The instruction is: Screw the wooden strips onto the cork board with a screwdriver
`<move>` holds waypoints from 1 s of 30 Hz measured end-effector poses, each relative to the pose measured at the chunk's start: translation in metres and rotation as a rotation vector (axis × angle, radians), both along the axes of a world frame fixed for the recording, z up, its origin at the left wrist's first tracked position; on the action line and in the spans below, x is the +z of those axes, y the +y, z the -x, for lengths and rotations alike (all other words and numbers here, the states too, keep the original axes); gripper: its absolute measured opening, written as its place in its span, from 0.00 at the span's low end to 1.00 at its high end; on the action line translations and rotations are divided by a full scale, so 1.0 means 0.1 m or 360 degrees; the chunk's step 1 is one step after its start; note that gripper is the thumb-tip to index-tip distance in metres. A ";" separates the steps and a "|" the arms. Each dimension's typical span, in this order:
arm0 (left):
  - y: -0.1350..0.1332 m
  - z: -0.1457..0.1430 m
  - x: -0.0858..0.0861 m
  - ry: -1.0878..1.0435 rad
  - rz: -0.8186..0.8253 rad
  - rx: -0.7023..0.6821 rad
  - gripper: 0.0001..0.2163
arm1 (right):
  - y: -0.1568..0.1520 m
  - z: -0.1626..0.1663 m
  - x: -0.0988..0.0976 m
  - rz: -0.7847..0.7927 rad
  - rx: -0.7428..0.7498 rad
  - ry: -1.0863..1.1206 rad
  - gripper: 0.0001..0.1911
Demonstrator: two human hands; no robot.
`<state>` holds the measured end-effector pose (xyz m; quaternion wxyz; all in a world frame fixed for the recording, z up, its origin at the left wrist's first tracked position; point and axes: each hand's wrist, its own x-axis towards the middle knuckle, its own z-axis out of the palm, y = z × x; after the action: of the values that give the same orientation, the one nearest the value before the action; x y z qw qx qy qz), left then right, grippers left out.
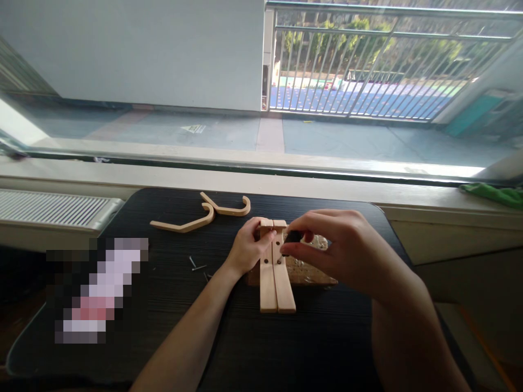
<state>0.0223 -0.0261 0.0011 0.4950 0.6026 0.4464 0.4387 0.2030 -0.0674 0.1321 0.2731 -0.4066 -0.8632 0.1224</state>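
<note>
Two pale wooden slats [274,275] with small holes lie side by side on the dark table [171,305], over a flat wooden board [310,272]. My left hand [247,247] is closed on the slats' far end from the left. My right hand [347,250] hovers at their right side and pinches a small dark part [292,237] between thumb and fingers, close to the right slat. A clear bag seems to lie under the right hand, mostly hidden.
Two curved wooden hook pieces [204,215] lie at the table's far side. Loose screws [196,265] rest left of the slats. A blurred patch [100,288] covers something at the left. Behind are a windowsill, a radiator [53,209] and a green cloth [496,194].
</note>
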 end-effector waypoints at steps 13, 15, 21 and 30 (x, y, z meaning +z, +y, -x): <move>-0.01 -0.01 0.03 -0.0016 0.0017 0.0016 0.06 | 0.01 0.04 0.01 0.0041 -0.0091 0.0044 0.12; -0.01 -0.01 0.04 -0.0014 0.0020 0.0020 0.05 | 0.00 0.05 0.00 0.0041 -0.0099 0.0038 0.14; -0.02 -0.01 0.05 -0.0037 0.0022 0.0009 0.05 | 0.01 0.04 -0.01 0.0014 -0.0121 0.0000 0.17; -0.01 -0.01 0.04 -0.0042 0.0026 0.0009 0.05 | 0.01 0.05 -0.01 0.0109 -0.0072 0.0029 0.13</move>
<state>0.0233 -0.0275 0.0055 0.5045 0.5914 0.4452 0.4445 0.1978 -0.0668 0.1311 0.2695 -0.4339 -0.8466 0.1494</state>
